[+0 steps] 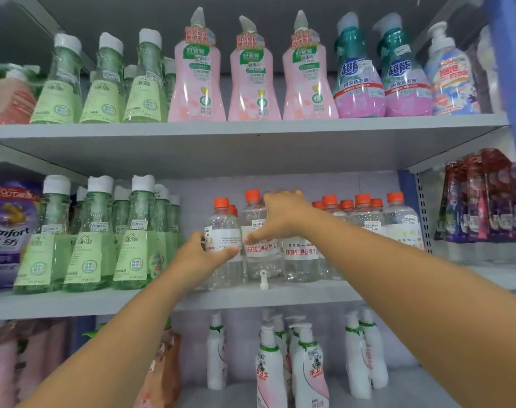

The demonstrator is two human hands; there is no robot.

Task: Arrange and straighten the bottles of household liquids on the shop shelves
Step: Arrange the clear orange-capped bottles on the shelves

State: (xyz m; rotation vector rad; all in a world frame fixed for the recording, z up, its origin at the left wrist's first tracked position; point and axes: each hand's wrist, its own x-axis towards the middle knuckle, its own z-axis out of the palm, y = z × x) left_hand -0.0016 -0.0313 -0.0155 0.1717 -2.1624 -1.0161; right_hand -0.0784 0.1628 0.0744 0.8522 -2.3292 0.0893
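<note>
On the middle shelf (280,294) stand several clear bottles with orange caps. My left hand (202,254) grips the leftmost clear bottle (223,228) round its lower label, thumb across the front. My right hand (280,216) reaches over the top of a clear bottle (299,260) beside it, covering its cap, with the thumb pointing down to the label of the bottle (258,254) between them. More orange-capped bottles (368,219) stand in a row to the right.
Green bottles with white caps (89,237) fill the left of the middle shelf. Pink, green and teal bottles (254,75) line the top shelf. White pump bottles (306,366) stand below. A small white clip (263,279) sits at the shelf front. Red pouches (483,198) hang right.
</note>
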